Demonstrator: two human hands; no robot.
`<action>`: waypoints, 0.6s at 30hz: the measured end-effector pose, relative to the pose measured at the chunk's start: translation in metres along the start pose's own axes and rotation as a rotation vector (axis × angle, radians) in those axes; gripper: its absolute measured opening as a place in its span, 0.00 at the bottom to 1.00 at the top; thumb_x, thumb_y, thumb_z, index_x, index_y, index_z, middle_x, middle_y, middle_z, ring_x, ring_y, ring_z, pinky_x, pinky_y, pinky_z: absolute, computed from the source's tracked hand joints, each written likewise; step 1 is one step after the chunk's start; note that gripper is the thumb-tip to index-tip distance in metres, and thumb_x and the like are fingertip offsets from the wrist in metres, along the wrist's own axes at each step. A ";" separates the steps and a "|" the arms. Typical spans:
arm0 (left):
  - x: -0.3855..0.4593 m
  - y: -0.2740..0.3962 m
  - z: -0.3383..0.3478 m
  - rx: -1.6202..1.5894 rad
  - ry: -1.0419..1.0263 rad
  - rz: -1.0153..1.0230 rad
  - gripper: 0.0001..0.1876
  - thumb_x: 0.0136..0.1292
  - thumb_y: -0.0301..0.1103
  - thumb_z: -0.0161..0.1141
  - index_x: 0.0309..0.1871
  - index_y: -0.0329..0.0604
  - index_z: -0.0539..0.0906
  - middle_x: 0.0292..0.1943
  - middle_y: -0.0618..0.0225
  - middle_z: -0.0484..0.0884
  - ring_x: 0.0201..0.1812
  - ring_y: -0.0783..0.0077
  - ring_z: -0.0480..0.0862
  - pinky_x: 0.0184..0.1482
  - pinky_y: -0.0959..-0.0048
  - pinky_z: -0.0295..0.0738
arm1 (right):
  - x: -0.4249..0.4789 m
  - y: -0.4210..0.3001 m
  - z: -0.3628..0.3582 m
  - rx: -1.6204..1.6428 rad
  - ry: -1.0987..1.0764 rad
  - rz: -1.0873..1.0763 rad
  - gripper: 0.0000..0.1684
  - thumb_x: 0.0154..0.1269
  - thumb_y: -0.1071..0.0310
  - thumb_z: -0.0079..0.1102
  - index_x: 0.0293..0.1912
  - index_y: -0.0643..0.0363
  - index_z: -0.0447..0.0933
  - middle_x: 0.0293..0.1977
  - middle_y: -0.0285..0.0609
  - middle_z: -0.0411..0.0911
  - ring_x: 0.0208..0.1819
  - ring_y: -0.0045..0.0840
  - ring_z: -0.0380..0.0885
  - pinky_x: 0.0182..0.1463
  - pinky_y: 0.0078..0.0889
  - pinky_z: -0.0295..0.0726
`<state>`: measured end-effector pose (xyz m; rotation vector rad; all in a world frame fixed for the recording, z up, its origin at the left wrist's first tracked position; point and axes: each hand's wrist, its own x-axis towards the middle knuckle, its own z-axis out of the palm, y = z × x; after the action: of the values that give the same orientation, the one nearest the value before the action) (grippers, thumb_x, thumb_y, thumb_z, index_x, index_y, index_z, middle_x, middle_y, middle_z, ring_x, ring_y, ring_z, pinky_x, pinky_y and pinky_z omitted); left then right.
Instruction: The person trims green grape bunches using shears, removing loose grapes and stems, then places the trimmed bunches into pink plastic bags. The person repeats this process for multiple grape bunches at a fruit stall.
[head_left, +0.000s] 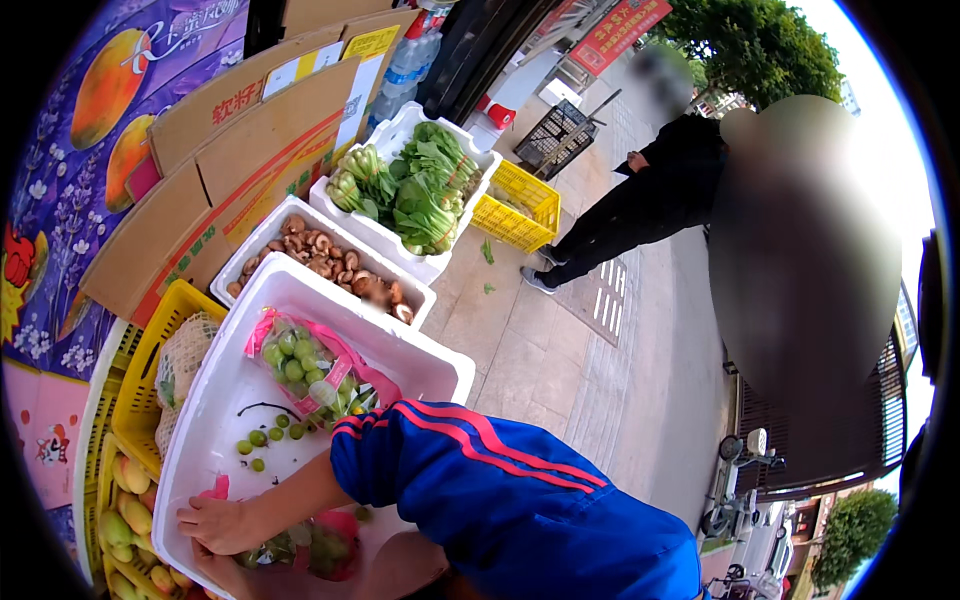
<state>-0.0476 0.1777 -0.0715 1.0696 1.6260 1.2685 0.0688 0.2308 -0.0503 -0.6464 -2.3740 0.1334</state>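
My right hand (221, 523), in a blue sleeve with pink stripes, reaches into a white foam box (442, 364). Its fingers are bent near the box's left wall, beside a pink strip. Just below it, my left hand (217, 568) is partly covered, its forearm at the bottom edge. A clear, pink-trimmed bag of green grapes (326, 551) lies by my hands, partly behind my right forearm. Whether either hand grips it is unclear. Another pink-edged bag of green grapes (304, 364) rests farther up in the box. Several loose grapes (259, 437) and a dark bare stem (266, 406) lie between the bags.
Foam boxes of shiitake mushrooms (319, 255) and bundled leafy greens (427, 187) adjoin mine. Yellow crates hold mangoes (135, 517) and netted produce (184, 352). Cardboard sheets (262, 127) lean behind. A person in black (637, 202) stands on the pavement near a yellow crate (517, 229).
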 end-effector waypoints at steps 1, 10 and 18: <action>0.001 0.001 0.003 0.020 0.012 0.029 0.09 0.59 0.23 0.52 0.42 0.31 0.77 0.34 0.66 0.79 0.35 0.76 0.77 0.39 0.78 0.71 | -0.001 -0.001 0.020 0.010 -0.003 -0.013 0.11 0.44 0.61 0.53 0.20 0.57 0.79 0.32 0.36 0.70 0.42 0.31 0.63 0.39 0.32 0.65; 0.003 0.034 -0.005 0.670 0.022 0.076 0.15 0.55 0.32 0.59 0.44 0.33 0.79 0.37 0.58 0.82 0.38 0.63 0.80 0.45 0.67 0.73 | 0.001 -0.002 0.010 0.513 -0.329 0.541 0.12 0.49 0.67 0.53 0.32 0.68 0.71 0.31 0.51 0.76 0.34 0.40 0.77 0.38 0.37 0.74; -0.012 0.059 -0.001 0.580 -0.168 0.146 0.15 0.56 0.33 0.60 0.44 0.33 0.80 0.40 0.53 0.82 0.41 0.58 0.81 0.48 0.65 0.73 | -0.007 0.010 0.031 0.691 -0.217 0.811 0.13 0.47 0.70 0.56 0.33 0.70 0.72 0.30 0.59 0.77 0.37 0.47 0.78 0.38 0.40 0.76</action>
<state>-0.0361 0.1741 -0.0120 1.6211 1.8574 0.7727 0.0586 0.2385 -0.0810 -1.2180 -1.9033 1.3494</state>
